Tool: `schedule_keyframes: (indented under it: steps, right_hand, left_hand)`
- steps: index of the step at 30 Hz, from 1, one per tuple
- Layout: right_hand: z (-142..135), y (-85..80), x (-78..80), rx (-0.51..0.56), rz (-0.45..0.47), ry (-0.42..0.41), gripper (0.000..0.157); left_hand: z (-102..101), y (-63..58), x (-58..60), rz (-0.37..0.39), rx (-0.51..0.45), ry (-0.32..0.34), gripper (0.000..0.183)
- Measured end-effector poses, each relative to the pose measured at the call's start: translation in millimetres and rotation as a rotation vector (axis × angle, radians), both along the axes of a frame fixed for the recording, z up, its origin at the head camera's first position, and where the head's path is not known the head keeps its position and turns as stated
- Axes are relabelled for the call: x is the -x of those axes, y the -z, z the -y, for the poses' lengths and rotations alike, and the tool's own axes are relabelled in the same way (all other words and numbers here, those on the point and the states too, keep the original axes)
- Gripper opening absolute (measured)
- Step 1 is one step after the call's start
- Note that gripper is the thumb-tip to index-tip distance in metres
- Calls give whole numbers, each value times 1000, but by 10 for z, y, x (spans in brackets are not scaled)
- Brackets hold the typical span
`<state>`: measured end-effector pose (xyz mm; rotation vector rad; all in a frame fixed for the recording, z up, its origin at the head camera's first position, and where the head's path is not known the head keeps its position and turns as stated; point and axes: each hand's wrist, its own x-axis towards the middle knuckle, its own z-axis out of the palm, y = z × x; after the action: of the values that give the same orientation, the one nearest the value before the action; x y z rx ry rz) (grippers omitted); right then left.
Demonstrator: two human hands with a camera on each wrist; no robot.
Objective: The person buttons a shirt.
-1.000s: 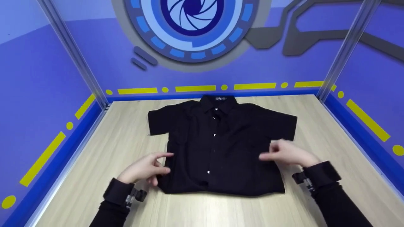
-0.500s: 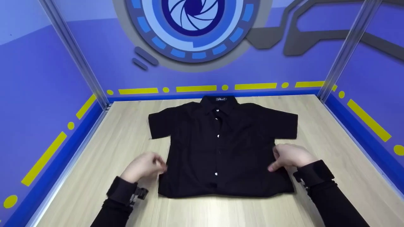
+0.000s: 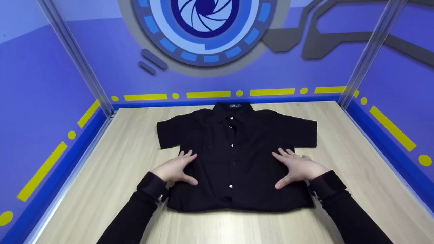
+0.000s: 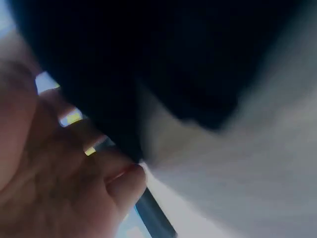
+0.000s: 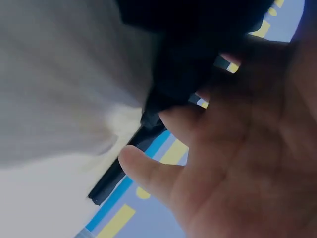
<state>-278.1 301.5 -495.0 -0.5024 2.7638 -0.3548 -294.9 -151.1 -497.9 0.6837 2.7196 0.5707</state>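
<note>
A black short-sleeved button-up shirt [image 3: 237, 162] lies front side up on the table, its collar at the far edge and its lower edge looking folded under. My left hand [image 3: 178, 167] is spread over the shirt's left side edge, fingers straight and thumb apart. Over the opposite side edge, my right hand [image 3: 296, 167] is spread in the same way. Both wrist views show the palms [image 4: 59, 168] beside the dark cloth [image 5: 183, 64], with no fingers curled round it. Whether the palms press on the cloth cannot be made out.
The pale wooden tabletop [image 3: 112, 176] surrounds the shirt. Blue printed panels [image 3: 101, 67] with yellow marks stand behind and at both sides, joined by metal corner posts [image 3: 369, 54]. A black wrist strap with a small camera [image 3: 157, 191] sits on each arm.
Both hands have gone from bent fingers at the shirt's side edges to flat, spread fingers over them. The left hand has moved inward and forward. The shirt's lower part has widened since the earliest frame.
</note>
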Motion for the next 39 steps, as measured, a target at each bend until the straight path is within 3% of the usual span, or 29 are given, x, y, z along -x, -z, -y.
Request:
schedule_keyframes:
  steps: [6,10,13,15,18,20,25,31,39]
  right_hand:
    - [-63,-32,-76,-40,36,-1,128]
    - [-114,-70,-77,1,9,-40,122]
    - [-177,-102,12,107,-71,-66,108]
    - [-237,-118,109,162,-150,-68,98]
    - [-342,-121,257,168,-241,-18,92]
    - [-422,-101,341,150,-233,16,96]
    - [-582,-29,408,118,-32,86,113]
    - [-625,-40,343,77,59,134,118]
    - [-569,-25,246,27,79,132,122]
  left_hand:
    - [-14,-5,-145,-7,86,18,103]
    - [45,-118,-169,5,29,62,88]
    - [143,-204,-31,-35,-104,45,63]
    - [212,-232,100,-88,-192,-15,52]
    - [290,-226,266,-158,-212,-92,60]
    - [330,-201,327,-139,-132,-130,77]
    - [374,-112,340,-40,97,-156,104]
    - [424,-61,274,-50,161,-220,114]
    - [503,-44,203,-33,222,-254,123]
